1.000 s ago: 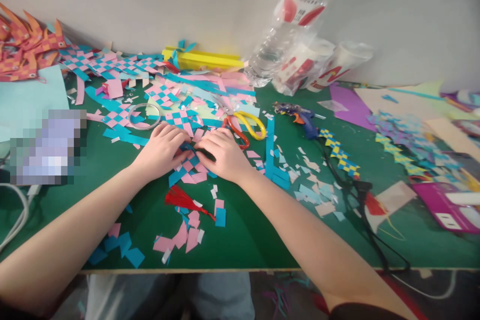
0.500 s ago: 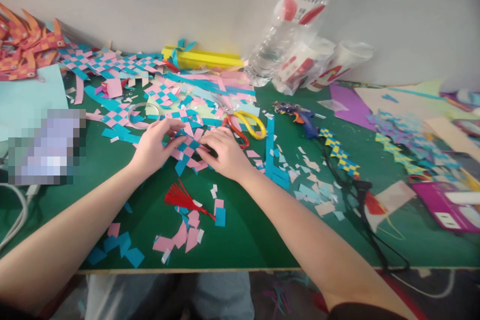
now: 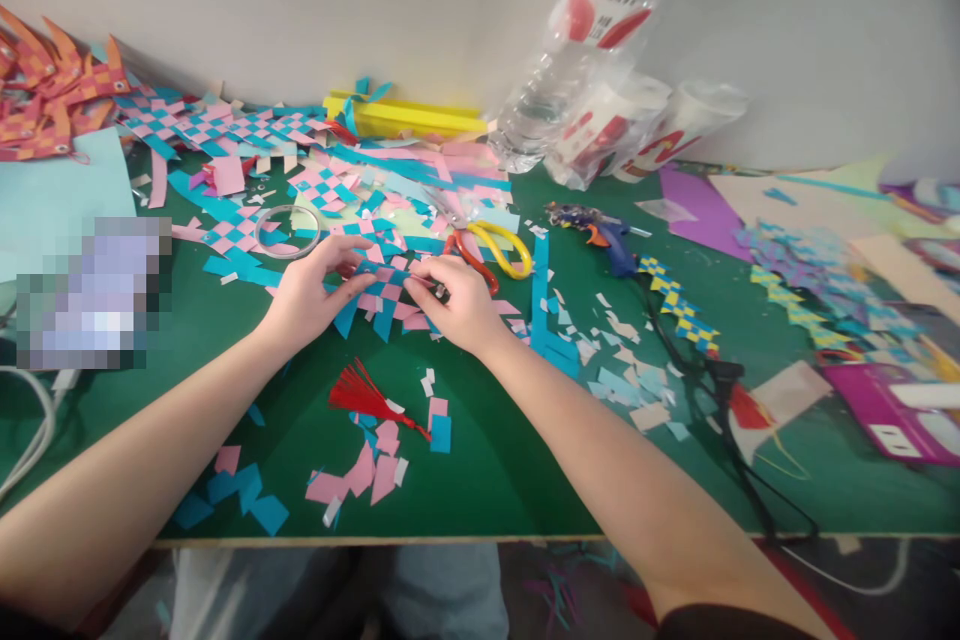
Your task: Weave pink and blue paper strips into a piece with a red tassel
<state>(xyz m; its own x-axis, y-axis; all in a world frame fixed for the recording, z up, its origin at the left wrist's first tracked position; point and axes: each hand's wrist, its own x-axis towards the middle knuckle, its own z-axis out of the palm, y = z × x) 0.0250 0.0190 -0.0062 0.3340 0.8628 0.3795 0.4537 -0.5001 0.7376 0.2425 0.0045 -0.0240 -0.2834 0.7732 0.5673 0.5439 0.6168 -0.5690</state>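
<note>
A pink-and-blue woven paper piece [image 3: 386, 290] is stretched between my two hands, just above the green table [image 3: 480, 480]. My left hand [image 3: 319, 285] pinches its left end between thumb and fingers. At its right end, my right hand [image 3: 454, 300] is closed on the paper, with the fingertips partly hidden. Loose blue strip ends hang from the piece's lower side. Just behind my right hand lie scissors [image 3: 499, 250] with red and yellow handles. A roll of clear tape [image 3: 287, 232] rests behind my left hand. Nearer to me is a red tassel [image 3: 367, 390].
Pink and blue paper scraps [image 3: 375, 465] lie in front. A glue gun [image 3: 600, 235] with a black cable sits to the right, beside a yellow-and-blue woven strip [image 3: 679, 305]. Bagged paper cups [image 3: 615, 130] stand at the back. Orange woven paper fish [image 3: 60, 90] are piled far left.
My right hand has shifted slightly right and turned along the paper's end. The woven piece is now held flatter, with more of it showing and its strip ends hanging toward me.
</note>
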